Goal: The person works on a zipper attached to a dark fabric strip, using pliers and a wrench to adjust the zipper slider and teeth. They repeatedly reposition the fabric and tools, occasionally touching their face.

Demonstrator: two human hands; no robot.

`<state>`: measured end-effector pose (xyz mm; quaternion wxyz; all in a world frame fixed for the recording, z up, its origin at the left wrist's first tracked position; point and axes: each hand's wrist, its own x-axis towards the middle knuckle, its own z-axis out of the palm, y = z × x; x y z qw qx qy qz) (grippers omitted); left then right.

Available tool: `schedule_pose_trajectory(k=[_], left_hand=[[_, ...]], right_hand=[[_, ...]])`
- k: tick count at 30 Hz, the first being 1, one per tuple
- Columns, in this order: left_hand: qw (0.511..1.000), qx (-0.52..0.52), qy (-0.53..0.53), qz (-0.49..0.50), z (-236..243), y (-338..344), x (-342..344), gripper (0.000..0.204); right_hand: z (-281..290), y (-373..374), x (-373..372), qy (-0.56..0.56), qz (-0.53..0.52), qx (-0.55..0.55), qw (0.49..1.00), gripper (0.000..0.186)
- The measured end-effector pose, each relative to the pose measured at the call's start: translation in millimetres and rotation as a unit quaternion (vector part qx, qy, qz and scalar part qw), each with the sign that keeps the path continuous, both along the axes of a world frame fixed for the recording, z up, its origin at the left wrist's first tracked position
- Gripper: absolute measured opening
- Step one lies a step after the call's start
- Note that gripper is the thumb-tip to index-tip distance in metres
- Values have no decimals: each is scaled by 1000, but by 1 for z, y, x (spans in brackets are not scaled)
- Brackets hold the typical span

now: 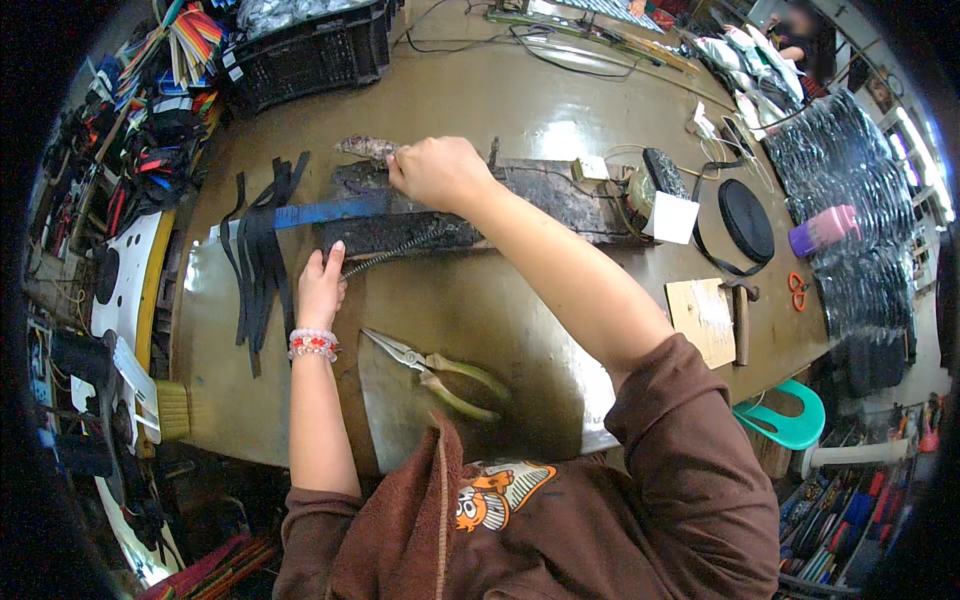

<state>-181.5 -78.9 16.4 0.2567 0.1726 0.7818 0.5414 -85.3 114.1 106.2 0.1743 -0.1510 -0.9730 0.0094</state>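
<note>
My right hand point(440, 172) is closed around a lever handle with a mottled wrapping point(366, 148), above a long dark board point(560, 200). The lever's lower part is hidden. My left hand point(322, 285), with bead bracelets on its wrist, is at the board's near left edge, its fingers curled together; what they hold, if anything, is hidden. A coiled spring point(400, 250) runs from beside that hand along the board. Several black strap strips point(262, 250) lie to the left across a blue ruler-like strip point(325, 210). Long-nose pliers point(435, 370) with green handles lie in front of me.
A black strap roll point(746, 222) lies right of the board, beyond a hammer point(741, 325) and orange scissors point(797, 291). Plastic-wrapped bundles point(840, 180) line the right edge, with a purple-pink bottle point(825, 230). A black crate point(310, 60) stands far left. Another person point(800, 45) is far right.
</note>
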Motion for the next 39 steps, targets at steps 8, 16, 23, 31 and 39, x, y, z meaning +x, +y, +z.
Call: schedule_pose_trajectory(k=[8, 16, 23, 31, 39], left_hand=[[999, 16, -28, -13, -4, -1, -4, 40], [999, -14, 31, -10, -7, 1, -7, 50], [1000, -1, -20, -9, -5, 1, -7, 42], [1000, 24, -14, -14, 0, 0, -1, 36], [999, 27, -24, -14, -2, -1, 0, 37]], right_hand=[[-6, 12, -6, 53, -49, -33, 997, 39], [-14, -10, 4, 82, 36, 91, 992, 28], [-11, -2, -2, 61, -8, 33, 998, 21], [-13, 3, -3, 101, -13, -12, 995, 28], [-17, 14, -13, 94, -85, -109, 986, 30]])
